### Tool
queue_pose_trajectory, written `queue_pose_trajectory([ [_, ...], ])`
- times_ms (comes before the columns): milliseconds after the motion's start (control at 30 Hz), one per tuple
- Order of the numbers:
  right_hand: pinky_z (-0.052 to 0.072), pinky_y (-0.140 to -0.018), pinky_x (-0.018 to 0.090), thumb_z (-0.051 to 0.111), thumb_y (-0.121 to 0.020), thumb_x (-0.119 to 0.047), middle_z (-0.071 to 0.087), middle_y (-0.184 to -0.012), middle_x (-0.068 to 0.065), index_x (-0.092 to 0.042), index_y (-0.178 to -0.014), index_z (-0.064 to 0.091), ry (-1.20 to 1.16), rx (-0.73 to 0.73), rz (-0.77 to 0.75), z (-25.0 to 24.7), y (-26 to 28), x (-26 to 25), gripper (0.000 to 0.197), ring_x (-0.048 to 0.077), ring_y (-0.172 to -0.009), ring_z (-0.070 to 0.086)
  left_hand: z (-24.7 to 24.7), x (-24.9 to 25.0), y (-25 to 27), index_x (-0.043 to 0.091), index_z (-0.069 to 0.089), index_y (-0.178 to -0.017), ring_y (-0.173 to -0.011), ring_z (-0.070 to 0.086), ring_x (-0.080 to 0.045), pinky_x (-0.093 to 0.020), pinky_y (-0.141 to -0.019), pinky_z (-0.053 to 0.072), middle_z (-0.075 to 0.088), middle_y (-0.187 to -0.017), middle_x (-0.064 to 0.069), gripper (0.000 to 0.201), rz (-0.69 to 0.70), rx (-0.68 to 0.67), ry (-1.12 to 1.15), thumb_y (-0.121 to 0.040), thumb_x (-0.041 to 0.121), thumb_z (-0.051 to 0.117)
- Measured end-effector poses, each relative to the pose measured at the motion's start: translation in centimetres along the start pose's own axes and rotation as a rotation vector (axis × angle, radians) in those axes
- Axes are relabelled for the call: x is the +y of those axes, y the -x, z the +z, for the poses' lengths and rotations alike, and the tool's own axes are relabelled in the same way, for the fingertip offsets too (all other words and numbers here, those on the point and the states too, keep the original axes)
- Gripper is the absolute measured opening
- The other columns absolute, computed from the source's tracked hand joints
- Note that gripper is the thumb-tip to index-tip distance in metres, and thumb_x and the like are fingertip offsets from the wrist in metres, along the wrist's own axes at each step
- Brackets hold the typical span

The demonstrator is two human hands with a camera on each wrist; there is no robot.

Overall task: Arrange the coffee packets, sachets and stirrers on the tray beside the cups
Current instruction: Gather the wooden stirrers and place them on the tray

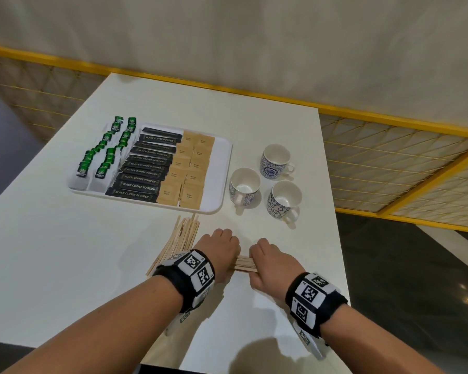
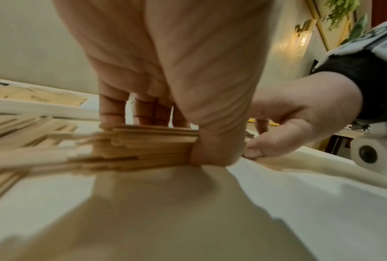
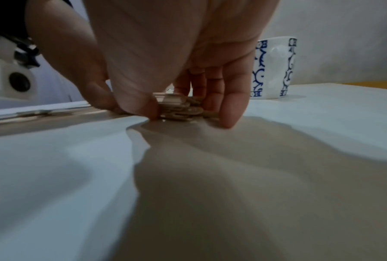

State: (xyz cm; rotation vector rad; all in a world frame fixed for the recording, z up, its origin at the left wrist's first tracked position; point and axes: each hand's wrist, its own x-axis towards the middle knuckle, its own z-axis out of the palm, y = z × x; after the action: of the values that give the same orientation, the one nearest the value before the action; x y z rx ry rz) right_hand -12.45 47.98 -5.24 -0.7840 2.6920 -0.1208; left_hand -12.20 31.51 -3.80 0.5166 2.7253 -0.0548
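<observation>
Both hands are down on the table [image 1: 281, 125], just in front of the tray [image 1: 222, 184]. The left hand [image 1: 219, 249] and right hand [image 1: 270, 261] each curl round an end of a bundle of stirrers [image 1: 245, 264], squaring it. More loose stirrers [image 1: 179, 238] lie fanned beside the left wrist, near the tray's front edge. Packets and sachets already fill the tray in rows; the cups [image 1: 276, 160] stand to its right. The ends look uneven, though the wrist view is blurred. Best to tap them flush, then lift level with an even squeeze.
</observation>
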Motion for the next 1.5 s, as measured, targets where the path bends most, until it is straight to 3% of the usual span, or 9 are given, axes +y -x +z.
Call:
queue_pose_trajectory([
  [300, 0.011, -0.037, 0.021, 0.08, -0.032, -0.023, 0.05, -0.06, -0.001, -0.016, -0.075, 0.048, 0.18, -0.076, -0.038, -0.2, -1.6, -1.4, 0.055, 0.016, -0.04, 0.045, 0.0, 0.0, -0.7, 0.008, 0.044, -0.124, -0.114, 0.047, -0.027, -0.035, -0.087, 0.042, 0.049, -0.124, -0.01, 0.04, -0.019, -0.056, -0.01, -0.088, 0.025, 0.052],
  [433, 0.024, -0.05, 0.03, 0.066, -0.073, -0.019, 0.055, -0.093, 0.006, -0.01, -0.101, 0.053, 0.253, -0.053, -0.028, -0.9, -1.8, -1.5, 0.032, 0.025, -0.081, 0.057, 0.3, 0.1, -0.6, 0.008, 0.049, -0.119, -0.113, 0.044, -0.026, -0.032, -0.078, 0.04, 0.045, -0.122, -0.009, 0.036, -0.016, -0.033, -0.01, -0.088, 0.026, 0.051],
  [533, 0.015, -0.044, 0.023, 0.082, -0.032, -0.03, 0.052, -0.059, -0.002, -0.016, -0.067, 0.058, 0.221, -0.151, -0.028, -1.0, -1.9, -1.5, 0.044, 0.017, -0.047, 0.051, 0.2, -0.1, -0.6, 0.008, 0.045, -0.12, -0.11, 0.048, -0.028, -0.034, -0.081, 0.041, 0.05, -0.12, -0.01, 0.035, -0.016, -0.048, 0.037, -0.089, 0.025, 0.051],
  [600, 0.017, -0.044, 0.022, 0.081, -0.024, -0.032, 0.049, -0.052, -0.003, -0.018, -0.06, 0.056, 0.215, -0.131, -0.062, -0.7, -2.6, -0.8, 0.046, 0.015, -0.041, 0.047, 0.1, -0.1, -0.7, 0.008, 0.044, -0.12, -0.109, 0.05, -0.028, -0.035, -0.083, 0.041, 0.053, -0.12, -0.011, 0.034, -0.023, -0.055, 0.06, -0.09, 0.024, 0.05],
  [767, 0.032, -0.064, 0.033, 0.051, -0.085, -0.02, 0.055, -0.109, 0.01, -0.009, -0.11, 0.046, 0.234, -0.108, -0.062, -1.4, -2.5, -0.8, 0.028, 0.028, -0.099, 0.054, 0.2, 0.2, -0.6, 0.006, 0.046, -0.118, -0.11, 0.048, -0.029, -0.034, -0.083, 0.042, 0.049, -0.121, -0.011, 0.033, -0.022, -0.077, 0.048, -0.09, 0.024, 0.049],
  [1000, 0.037, -0.064, 0.03, 0.051, -0.087, -0.029, 0.063, -0.103, 0.007, -0.016, -0.122, 0.041, 0.068, -0.103, -0.114, -2.9, -1.7, 0.3, 0.039, 0.029, -0.087, 0.06, -1.0, -0.5, -0.5, 0.012, 0.042, -0.115, -0.088, 0.061, -0.028, -0.033, -0.066, 0.043, 0.061, -0.102, -0.008, 0.033, 0.013, -0.067, 0.169, -0.088, 0.029, 0.053],
  [1200, 0.035, -0.068, 0.024, 0.03, -0.078, -0.072, 0.061, -0.094, -0.011, -0.036, -0.105, 0.059, -0.221, 0.118, -0.116, -7.0, -0.5, 1.9, 0.053, 0.007, -0.087, 0.056, -2.3, -1.1, -0.2, 0.01, 0.052, -0.104, -0.092, 0.058, -0.027, -0.032, -0.074, 0.042, 0.061, -0.101, -0.01, 0.032, 0.013, 0.06, 0.468, -0.089, 0.038, 0.054],
  [1400, 0.044, -0.067, 0.027, 0.047, -0.091, -0.042, 0.058, -0.07, -0.01, -0.019, -0.071, 0.065, -0.494, 0.753, -0.184, -11.7, -1.7, -0.3, 0.036, 0.008, -0.071, 0.053, -3.4, -0.5, 0.3, 0.018, 0.049, -0.076, -0.063, 0.047, -0.011, -0.019, -0.058, 0.034, 0.051, -0.07, 0.002, 0.03, -0.049, 0.271, 1.074, -0.082, 0.041, 0.067],
  [1500, 0.047, -0.073, 0.026, 0.041, -0.093, -0.038, 0.062, -0.078, -0.013, -0.021, -0.08, 0.069, -0.659, 0.665, -0.245, -12.8, -2.0, -3.4, 0.035, 0.006, -0.078, 0.058, -4.0, 0.8, 0.3, 0.01, 0.058, -0.097, -0.082, 0.058, -0.02, -0.025, -0.07, 0.047, 0.064, -0.089, -0.007, 0.035, -0.128, 0.248, 1.237, -0.082, 0.041, 0.064],
])
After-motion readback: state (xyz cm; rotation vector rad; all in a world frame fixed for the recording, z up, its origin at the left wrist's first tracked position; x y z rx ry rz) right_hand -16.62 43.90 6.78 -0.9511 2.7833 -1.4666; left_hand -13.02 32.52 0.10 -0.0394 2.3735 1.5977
